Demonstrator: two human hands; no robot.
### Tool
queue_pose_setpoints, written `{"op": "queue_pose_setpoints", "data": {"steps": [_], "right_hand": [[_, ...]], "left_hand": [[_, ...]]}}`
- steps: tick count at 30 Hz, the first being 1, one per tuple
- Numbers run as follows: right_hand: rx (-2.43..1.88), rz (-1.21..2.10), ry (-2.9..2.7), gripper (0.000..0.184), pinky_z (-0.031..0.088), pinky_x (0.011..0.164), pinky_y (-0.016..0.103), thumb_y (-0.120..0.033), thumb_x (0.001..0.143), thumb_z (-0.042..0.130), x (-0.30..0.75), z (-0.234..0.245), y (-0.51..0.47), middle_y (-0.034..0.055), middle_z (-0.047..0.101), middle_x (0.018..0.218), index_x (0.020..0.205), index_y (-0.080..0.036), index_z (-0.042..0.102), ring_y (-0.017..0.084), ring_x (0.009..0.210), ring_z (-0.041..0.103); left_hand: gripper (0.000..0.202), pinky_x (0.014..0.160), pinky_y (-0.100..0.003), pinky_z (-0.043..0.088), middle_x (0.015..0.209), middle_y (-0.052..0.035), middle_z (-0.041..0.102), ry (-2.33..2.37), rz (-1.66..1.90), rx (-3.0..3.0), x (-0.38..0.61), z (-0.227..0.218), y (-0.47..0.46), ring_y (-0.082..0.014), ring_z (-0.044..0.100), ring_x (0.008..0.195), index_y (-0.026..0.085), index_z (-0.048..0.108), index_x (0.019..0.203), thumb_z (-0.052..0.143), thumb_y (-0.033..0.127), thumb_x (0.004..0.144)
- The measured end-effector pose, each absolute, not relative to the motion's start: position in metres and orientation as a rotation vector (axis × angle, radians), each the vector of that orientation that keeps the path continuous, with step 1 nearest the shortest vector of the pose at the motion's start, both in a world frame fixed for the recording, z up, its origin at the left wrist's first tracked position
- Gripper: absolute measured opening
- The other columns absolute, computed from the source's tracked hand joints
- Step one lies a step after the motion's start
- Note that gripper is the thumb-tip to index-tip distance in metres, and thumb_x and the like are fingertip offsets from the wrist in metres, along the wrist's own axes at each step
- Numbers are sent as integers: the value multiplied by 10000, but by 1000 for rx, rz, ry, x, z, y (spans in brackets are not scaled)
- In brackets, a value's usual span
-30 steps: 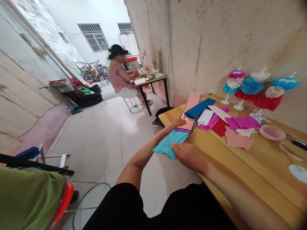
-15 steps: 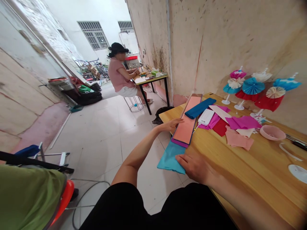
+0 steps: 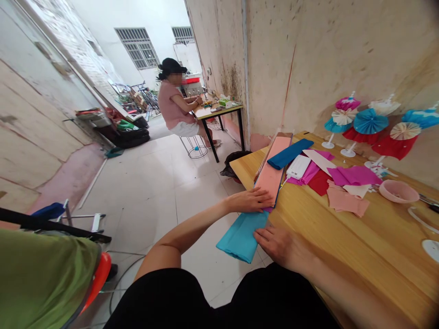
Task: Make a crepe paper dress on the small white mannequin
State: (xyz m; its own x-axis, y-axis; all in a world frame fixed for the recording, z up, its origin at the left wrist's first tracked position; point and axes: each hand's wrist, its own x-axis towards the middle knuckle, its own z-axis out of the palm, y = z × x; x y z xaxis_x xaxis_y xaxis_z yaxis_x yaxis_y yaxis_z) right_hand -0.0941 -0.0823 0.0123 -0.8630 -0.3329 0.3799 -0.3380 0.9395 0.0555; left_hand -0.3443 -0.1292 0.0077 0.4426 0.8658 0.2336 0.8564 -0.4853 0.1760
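Note:
My left hand (image 3: 255, 200) lies flat across the near end of a long peach strip of crepe paper (image 3: 272, 171), fingers stretched out. Under that end, a folded light-blue crepe paper (image 3: 240, 237) juts past the table edge toward my lap. At its right edge is my right hand (image 3: 277, 244), its fingers curled and closed on the paper by the table's edge. A sliver of purple paper shows beneath the peach strip. Across the strip's far part rests a dark-blue folded crepe paper (image 3: 290, 154).
A white power bank (image 3: 298, 167), magenta paper (image 3: 355, 176), peach scraps (image 3: 346, 199) and a pink bowl (image 3: 399, 191) lie on the wooden table (image 3: 329, 246). Small paper dresses on stands (image 3: 370, 121) line the wall. Another person (image 3: 174, 100) sits at a farther table.
My left hand has moved from the peach strip's left side onto its near end. The light-blue paper has shifted left and toward me, with my right hand still at its edge.

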Motion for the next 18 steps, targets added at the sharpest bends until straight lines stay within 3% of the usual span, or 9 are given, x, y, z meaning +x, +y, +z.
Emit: {"op": "queue_pose_setpoints", "data": {"steps": [5,10,13,18], "right_hand": [[578,58,-2637,290,500,699,303,-74,922,448,-89,9,-96,118,708,968,1165,-100,604,183,829,650],[533,157,-2564,261,502,694,293,-114,944,457,-75,26,-97,103,720,995,1160,-124,602,179,852,661],[553,214,-2549,251,505,691,288,-126,950,458,-66,44,-98,95,725,1010,1154,-138,603,168,849,663],[737,228,-2531,236,488,629,284,-146,953,458,-50,67,-120,76,728,974,1126,-119,616,148,769,648]], "left_hand": [[507,1239,-479,164,1555,-59,376,1819,447,2581,-349,-1,-121,-235,210,1504,323,310,1510,311,251,1008],[474,1224,-499,188,1574,-75,337,2003,560,2406,-369,-6,-92,-255,210,1503,314,398,1466,387,345,994],[560,1216,-491,211,1602,-102,262,2013,690,2287,-382,-8,-72,-275,207,1502,281,402,1467,491,455,943],[527,1189,-388,301,1551,-76,381,1997,793,2170,-399,-11,-44,-237,383,1426,250,493,1409,511,471,931]]}}
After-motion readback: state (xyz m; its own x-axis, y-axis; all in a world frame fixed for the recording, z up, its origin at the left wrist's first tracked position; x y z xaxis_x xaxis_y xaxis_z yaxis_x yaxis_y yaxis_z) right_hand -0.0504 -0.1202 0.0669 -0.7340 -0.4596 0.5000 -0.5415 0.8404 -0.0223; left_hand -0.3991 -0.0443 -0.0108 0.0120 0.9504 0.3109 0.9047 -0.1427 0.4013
